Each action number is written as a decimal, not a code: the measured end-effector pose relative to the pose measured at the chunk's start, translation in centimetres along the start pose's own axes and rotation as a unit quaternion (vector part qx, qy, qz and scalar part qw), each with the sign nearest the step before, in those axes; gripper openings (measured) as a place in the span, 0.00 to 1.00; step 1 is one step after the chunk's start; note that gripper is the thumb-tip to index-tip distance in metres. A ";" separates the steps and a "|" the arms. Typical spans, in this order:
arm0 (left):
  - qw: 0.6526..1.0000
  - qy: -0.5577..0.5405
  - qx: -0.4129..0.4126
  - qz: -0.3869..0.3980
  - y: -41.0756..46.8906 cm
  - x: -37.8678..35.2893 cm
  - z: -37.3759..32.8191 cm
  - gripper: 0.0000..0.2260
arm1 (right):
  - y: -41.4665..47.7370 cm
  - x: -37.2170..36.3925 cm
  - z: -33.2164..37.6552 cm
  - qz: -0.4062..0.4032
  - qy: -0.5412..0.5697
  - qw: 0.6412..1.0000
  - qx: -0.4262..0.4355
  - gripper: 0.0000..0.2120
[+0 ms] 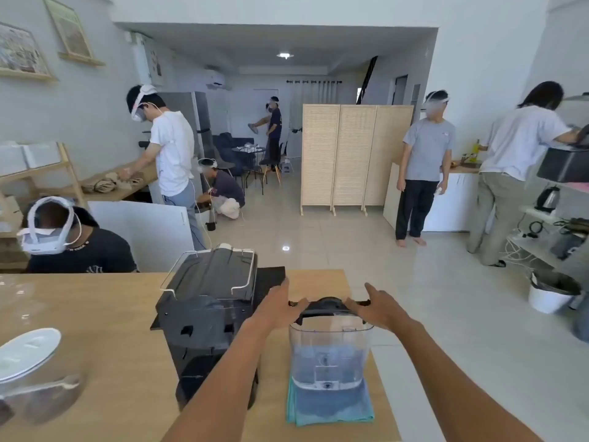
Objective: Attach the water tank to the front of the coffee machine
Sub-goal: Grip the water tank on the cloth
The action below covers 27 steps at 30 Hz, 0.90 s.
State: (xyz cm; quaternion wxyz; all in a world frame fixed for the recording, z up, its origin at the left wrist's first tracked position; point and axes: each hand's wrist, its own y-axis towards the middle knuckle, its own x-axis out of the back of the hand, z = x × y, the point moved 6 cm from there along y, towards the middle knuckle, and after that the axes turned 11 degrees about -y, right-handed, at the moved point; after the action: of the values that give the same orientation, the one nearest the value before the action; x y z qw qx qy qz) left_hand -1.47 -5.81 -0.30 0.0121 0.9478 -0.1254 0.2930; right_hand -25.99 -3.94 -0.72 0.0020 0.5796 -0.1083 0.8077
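Note:
A clear plastic water tank [330,352] with a black lid stands upright on a folded teal cloth [328,406] on the wooden table. It holds some water. My left hand [277,306] grips the left end of the black lid, and my right hand [377,306] grips the right end. The black coffee machine [207,314] stands just left of the tank, apart from it, with a wire rail around its top. My left forearm crosses in front of the machine's lower right side.
A white lid [27,349] and a clear glass bowl [38,397] lie at the table's left. The table's right edge [379,362] runs close beside the tank. A seated person [76,247] is behind the table at the left; several others stand farther off.

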 end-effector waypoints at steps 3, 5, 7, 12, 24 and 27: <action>0.993 -0.079 0.085 0.005 0.2 -1.3 1.7 0.48 | 0.2 -0.9 -1.0 0.011 0.057 0.998 -0.004 0.55; 0.985 -0.100 0.138 0.009 0.2 -2.2 2.8 0.51 | 0.2 -1.7 -1.5 0.033 0.118 0.992 -0.014 0.61; 0.981 -0.119 0.151 -0.006 0.4 -2.8 3.2 0.46 | 0.3 -2.2 -1.9 0.044 0.153 0.987 -0.026 0.62; 0.972 -0.178 0.146 -0.036 0.6 -3.4 3.7 0.42 | 0.3 -2.8 -2.5 0.031 0.210 0.977 -0.011 0.36; 0.971 -0.214 0.092 -0.051 -0.2 -3.5 3.4 0.32 | 0.2 -2.7 -2.7 -0.017 0.257 0.966 0.031 0.38; 0.971 -0.220 0.066 -0.068 -0.4 -3.1 3.2 0.30 | 0.3 -2.5 -2.5 -0.025 0.255 0.965 0.057 0.34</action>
State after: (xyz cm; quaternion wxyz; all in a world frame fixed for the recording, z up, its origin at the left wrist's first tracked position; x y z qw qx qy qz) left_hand -2.10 -4.98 -4.62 -0.0584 0.9939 -0.0409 0.0839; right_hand -27.51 -3.47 -3.90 0.0160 0.3560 -0.0433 0.9334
